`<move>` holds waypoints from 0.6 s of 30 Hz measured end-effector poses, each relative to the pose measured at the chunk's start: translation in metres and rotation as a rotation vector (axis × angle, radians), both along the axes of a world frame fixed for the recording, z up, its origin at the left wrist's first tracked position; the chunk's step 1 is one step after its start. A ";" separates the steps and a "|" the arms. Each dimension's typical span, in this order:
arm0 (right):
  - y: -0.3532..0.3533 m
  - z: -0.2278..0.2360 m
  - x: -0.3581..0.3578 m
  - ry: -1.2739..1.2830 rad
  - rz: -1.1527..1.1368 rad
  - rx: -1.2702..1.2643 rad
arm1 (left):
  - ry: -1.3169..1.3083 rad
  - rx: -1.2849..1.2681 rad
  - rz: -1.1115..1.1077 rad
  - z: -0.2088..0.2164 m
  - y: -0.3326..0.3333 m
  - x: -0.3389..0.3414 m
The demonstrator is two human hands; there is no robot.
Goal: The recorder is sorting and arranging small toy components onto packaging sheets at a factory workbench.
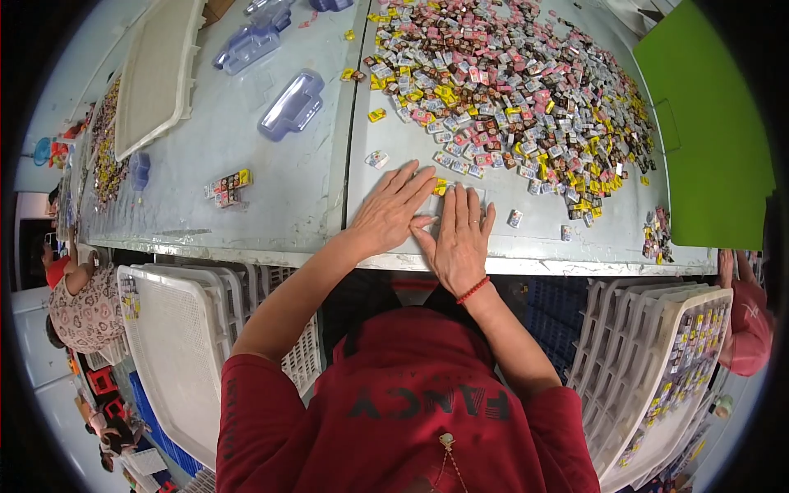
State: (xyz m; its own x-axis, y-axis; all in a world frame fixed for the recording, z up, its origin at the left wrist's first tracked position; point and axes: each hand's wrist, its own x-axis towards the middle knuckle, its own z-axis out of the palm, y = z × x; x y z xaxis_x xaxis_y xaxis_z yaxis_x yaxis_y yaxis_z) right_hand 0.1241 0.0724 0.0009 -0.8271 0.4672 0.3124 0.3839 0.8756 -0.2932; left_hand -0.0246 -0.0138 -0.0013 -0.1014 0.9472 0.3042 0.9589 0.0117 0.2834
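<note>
Reaching forward over the grey worktable (288,193) with both arms, elbows bent outward. Left hand (393,205) palm down, slanting up and to the right; right hand (462,238) palm down too, pointing almost straight ahead, red bead bracelet (473,290) round the wrist. Both flat, fingers extended, thumbs right by each other; impossible to tell what lies beneath the palms.

And there, peeking out between the two sets of fingertips: one yellow mini packet (440,186)! On to the count: one whitish packet (377,158) just left of the left fingertips, two pale packets (515,218) out to the right, well apart. Beyond, a packet heap (501,90), far too many to number. Over on the left, one small packet block (228,189).

Now the look: yellow with darker marks, boxy, partly covered by fingers; elsewhere a bright jumble of pink, white, brown and yellow.
</note>
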 end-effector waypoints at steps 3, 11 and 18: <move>-0.003 0.002 0.006 0.060 -0.006 -0.109 | -0.109 0.056 0.019 0.003 -0.002 0.001; 0.044 0.019 0.000 0.228 -0.019 -0.108 | -0.212 0.338 0.215 0.002 0.065 -0.064; 0.075 0.018 0.005 0.217 -0.088 -0.025 | 0.002 0.291 0.106 -0.003 0.074 -0.080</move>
State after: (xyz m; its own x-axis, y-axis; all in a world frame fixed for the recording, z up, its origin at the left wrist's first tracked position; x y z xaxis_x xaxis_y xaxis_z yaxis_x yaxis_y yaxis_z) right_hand 0.1295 0.1470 0.0187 -0.6977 0.5442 0.4659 0.3835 0.8331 -0.3987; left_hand -0.1045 0.0597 -0.0040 -0.1938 0.8043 0.5617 0.9574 0.0301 0.2872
